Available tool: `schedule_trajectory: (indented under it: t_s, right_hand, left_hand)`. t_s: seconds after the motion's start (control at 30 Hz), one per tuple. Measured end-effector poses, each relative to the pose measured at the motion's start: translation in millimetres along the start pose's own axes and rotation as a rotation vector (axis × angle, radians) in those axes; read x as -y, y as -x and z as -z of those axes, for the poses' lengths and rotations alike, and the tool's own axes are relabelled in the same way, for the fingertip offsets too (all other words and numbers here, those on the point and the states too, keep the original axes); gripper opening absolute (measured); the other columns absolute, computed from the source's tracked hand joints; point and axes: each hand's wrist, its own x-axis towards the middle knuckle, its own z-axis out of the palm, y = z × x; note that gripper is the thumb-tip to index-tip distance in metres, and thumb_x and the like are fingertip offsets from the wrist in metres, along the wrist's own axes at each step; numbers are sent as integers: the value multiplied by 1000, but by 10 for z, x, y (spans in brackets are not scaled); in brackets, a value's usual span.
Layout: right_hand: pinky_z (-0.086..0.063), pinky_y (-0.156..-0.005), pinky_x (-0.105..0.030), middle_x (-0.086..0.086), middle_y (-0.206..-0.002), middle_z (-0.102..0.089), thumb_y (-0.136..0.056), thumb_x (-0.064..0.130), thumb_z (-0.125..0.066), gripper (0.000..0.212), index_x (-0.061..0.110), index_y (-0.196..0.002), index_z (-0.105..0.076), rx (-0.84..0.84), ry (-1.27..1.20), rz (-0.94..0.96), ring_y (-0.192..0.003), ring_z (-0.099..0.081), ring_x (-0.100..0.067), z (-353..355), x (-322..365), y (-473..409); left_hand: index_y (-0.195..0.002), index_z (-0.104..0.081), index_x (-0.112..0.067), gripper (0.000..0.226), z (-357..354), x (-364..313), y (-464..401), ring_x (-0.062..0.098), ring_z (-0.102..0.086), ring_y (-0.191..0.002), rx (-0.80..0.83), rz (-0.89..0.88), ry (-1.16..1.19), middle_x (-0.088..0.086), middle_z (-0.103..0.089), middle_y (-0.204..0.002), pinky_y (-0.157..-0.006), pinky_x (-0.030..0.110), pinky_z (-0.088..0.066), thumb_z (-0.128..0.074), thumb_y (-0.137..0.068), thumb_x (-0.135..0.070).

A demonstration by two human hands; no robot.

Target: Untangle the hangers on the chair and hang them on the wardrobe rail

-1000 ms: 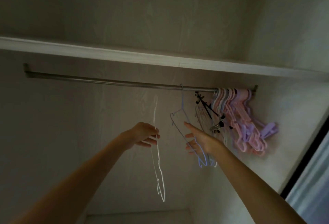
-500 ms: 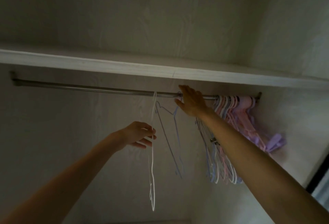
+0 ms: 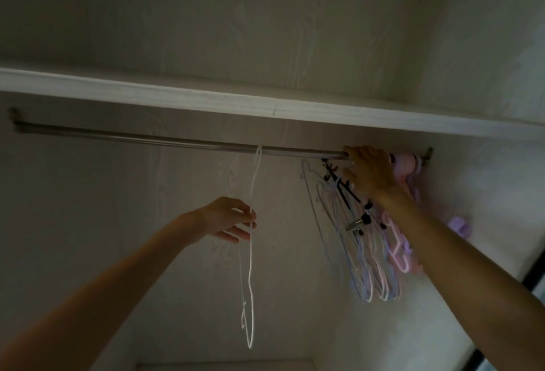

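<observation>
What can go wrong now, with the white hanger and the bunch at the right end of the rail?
The white hanger is only pinched by the left hand; whether its hook sits over the rail is unclear, so letting go may drop it. The right hand pressing the bunched hangers might tangle them again.

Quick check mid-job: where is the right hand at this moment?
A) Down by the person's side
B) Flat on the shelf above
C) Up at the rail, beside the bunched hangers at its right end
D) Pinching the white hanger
C: the right hand is at the rail, against the bunched hangers; the left hand pinches the white hanger.
</observation>
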Motion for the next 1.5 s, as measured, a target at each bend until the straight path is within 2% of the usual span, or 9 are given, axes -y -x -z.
schedule_trajectory:
  t_s: [0.2, 0.37, 0.6, 0.73, 0.83, 0.93, 1.07, 1.27, 1.5]
  right_hand:
    - [-41, -95, -37, -12, -126, -57, -96, 40, -45, 43, 11, -125, -54, -210, -478, -10, -116, -52, -29, 263, 510, 280]
    - [-44, -79, -32, -8, -94, -63, -96, 54, -29, 56, 7, -105, -60, 350, -881, -129, -88, -61, -23, 495, 1174, 360]
    - [-55, -84, -43, -14, -96, -70, -92, 26, -51, 28, 5, -103, -66, 217, -889, -309, -88, -67, -27, 269, 1181, -91]
    - [-57, -81, -41, -19, -99, -71, -93, 13, -51, 23, -3, -107, -62, 339, -923, -361, -76, -67, -24, 40, 1164, -180]
    - [-58, -66, -30, -21, -104, -69, -90, 9, -57, 24, -8, -108, -60, 395, -939, -382, -63, -62, -19, -109, 1143, -107]
    - [-57, -79, -41, -22, -101, -70, -94, 18, -53, 32, -8, -111, -58, 363, -976, -385, -62, -63, -19, -159, 1095, 3]
    - [-47, -91, -33, -16, -127, -56, -96, 33, -47, 47, 3, -132, -43, 396, -580, -299, -108, -58, -29, -1, 977, 214]
    - [-39, -97, -38, -17, -141, -39, -95, 32, -48, 56, 7, -142, -30, -204, -333, -100, -124, -43, -32, 172, 1013, 97]
    - [-8, -117, -43, -18, -138, -47, -91, 23, -54, 60, 3, -143, -31, -176, -5, 55, -126, -46, -30, -183, 887, -143]
  left_hand:
    - [-88, -61, -18, 5, -241, -93, -39, 3, -68, -53, 1, -31, 25, -6, -68, -80, -58, 18, -55, -60, -91, -22]
    - [-92, -56, -17, 7, -527, -378, -247, 7, -65, -55, -32, -107, 81, -4, -65, -75, -62, 21, -53, -59, -91, -24]
    - [-107, -61, -12, 21, -656, -553, -648, 5, -65, -49, -68, -137, 139, 3, -70, -88, -56, 20, -52, -59, -91, -25]
    - [-103, -69, -12, 28, -439, -494, -664, 16, -70, -80, -206, -120, -329, 3, -73, -96, -75, 29, -58, -62, -87, -34]
    - [-107, -64, -20, 26, -163, -444, -561, 19, -63, -98, -700, -397, -752, -1, -67, -104, -82, 30, -47, -55, -89, -36]
    - [-137, -41, -18, 54, 74, -358, -599, 23, -42, -128, -761, -621, -940, 5, -45, -139, -100, 36, -39, -56, -88, -33]
    - [-151, 6, -16, 86, 162, -194, -704, 22, 1, -148, -623, -459, -1211, 3, 3, -160, -120, 39, -2, -51, -90, -38]
    - [-150, 11, -17, 97, 135, -150, -763, 23, 4, -148, -662, -464, -1228, 3, 3, -160, -120, 40, 4, -55, -85, -44]
    - [-149, 14, -19, 106, 145, -129, -770, 22, 5, -148, -640, -474, -1225, 1, 3, -160, -120, 39, 5, -61, -78, -45]
